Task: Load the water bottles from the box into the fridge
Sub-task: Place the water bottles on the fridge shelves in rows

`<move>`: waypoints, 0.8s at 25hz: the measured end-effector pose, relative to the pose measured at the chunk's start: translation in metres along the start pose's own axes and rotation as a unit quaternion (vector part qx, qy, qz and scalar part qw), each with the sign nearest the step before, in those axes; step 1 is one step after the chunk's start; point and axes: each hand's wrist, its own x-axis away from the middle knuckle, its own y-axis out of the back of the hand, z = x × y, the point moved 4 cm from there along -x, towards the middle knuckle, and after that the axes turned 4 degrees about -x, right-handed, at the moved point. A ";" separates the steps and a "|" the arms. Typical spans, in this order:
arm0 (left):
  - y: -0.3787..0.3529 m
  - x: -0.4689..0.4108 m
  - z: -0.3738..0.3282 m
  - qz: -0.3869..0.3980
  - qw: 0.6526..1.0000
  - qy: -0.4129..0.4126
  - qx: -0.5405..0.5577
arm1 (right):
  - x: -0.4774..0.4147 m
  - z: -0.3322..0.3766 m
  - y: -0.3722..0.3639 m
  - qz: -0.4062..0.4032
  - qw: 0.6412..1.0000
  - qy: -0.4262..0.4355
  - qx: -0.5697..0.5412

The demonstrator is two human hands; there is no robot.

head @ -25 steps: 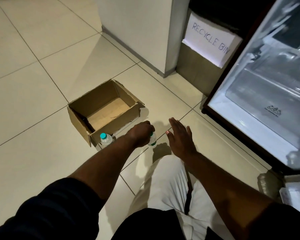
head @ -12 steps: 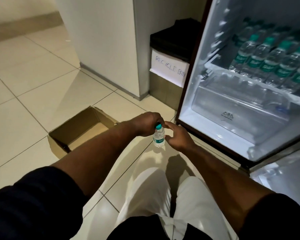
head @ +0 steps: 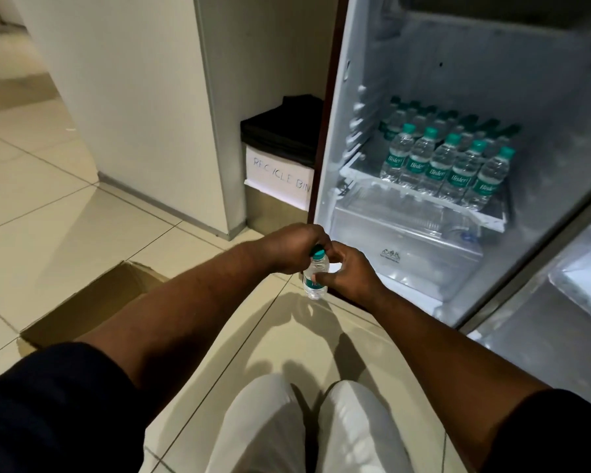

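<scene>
A small clear water bottle (head: 316, 275) with a green cap hangs upright in the air in front of the open fridge (head: 464, 97). My left hand (head: 290, 248) grips it at the cap from above. My right hand (head: 348, 273) pinches its body from the right side. Inside the fridge, several bottles (head: 444, 162) of the same kind stand in rows on a white shelf (head: 359, 174). The cardboard box (head: 93, 303) sits on the floor at lower left, partly hidden by my left arm.
A bin (head: 280, 172) with a "RECYCLE BIN" paper sign stands between a white wall column (head: 144, 107) and the fridge. A clear drawer (head: 406, 244) sits under the shelf. The fridge door (head: 560, 285) is swung open at right. My knees (head: 307, 425) are below.
My left hand lifted the bottle off the floor beside the box and carried it toward the fridge. My right hand closed on its body. The view swung up to the fridge interior.
</scene>
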 end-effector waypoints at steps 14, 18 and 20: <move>0.024 -0.131 0.023 -0.071 0.995 -0.016 -0.070 | -0.081 -0.025 0.113 -0.174 0.984 0.043 -0.007; 0.025 -0.175 0.032 -0.057 0.994 -0.040 -0.090 | -0.119 -0.022 0.162 -0.208 0.978 0.029 0.014; 0.030 -0.192 0.035 -0.049 0.993 -0.029 -0.102 | -0.136 -0.011 0.185 -0.213 0.976 0.029 0.022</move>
